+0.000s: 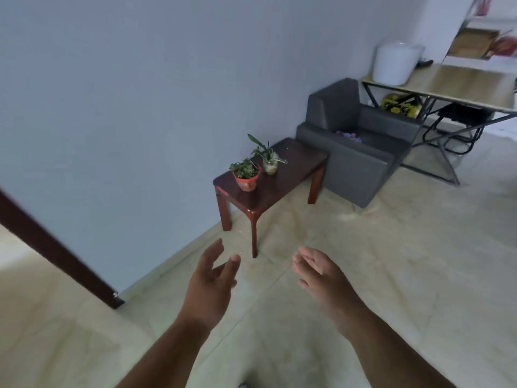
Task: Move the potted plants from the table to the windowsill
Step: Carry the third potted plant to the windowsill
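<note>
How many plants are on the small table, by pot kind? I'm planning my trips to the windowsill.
Red pot: 1
Clear glass pot: 1
Total: 2, both on the table. Neither the left hand nor the right hand holds anything.

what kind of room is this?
Probably a home or small-office sitting room: a grey armchair against the wall, a low wooden table holding two potted plants, and a desk with shelves behind.

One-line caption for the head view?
Both open hands, left and right, reach toward two potted plants on a table.
</note>
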A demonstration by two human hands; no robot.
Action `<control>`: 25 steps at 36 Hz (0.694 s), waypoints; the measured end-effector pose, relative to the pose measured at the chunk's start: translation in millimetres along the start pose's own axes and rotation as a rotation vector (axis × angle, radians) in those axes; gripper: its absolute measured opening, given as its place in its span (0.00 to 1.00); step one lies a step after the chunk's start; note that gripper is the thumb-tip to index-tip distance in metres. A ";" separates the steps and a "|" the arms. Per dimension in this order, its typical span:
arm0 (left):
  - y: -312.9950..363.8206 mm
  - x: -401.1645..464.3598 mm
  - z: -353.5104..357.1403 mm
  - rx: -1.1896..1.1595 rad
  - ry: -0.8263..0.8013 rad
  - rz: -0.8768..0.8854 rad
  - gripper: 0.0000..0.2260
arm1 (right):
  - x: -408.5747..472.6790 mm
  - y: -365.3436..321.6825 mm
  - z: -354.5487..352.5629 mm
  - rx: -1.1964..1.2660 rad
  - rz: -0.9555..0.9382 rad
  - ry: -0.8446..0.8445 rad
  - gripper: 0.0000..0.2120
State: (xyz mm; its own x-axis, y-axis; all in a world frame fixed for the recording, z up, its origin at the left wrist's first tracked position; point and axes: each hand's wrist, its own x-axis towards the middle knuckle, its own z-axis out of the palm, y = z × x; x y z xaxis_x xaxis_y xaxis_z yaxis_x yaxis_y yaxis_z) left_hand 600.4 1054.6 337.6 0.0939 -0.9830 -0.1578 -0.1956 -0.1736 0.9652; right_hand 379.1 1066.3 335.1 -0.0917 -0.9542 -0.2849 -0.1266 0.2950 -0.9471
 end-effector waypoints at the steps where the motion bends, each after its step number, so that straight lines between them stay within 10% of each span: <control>1: 3.6 20.7 3.7 -0.015 -0.007 0.003 0.25 | 18.0 -6.2 -1.2 -0.002 -0.002 0.019 0.41; 25: 75.3 336.5 188.2 -0.031 -0.076 -0.009 0.26 | 338.5 -70.0 -144.4 0.039 -0.010 0.084 0.28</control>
State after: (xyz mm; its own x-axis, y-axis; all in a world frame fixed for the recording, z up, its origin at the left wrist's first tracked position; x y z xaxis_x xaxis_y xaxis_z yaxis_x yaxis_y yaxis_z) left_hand 433.6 699.5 318.0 0.0209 -0.9833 -0.1805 -0.1645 -0.1815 0.9695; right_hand 214.3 730.1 326.3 -0.1738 -0.9489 -0.2635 -0.0900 0.2817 -0.9553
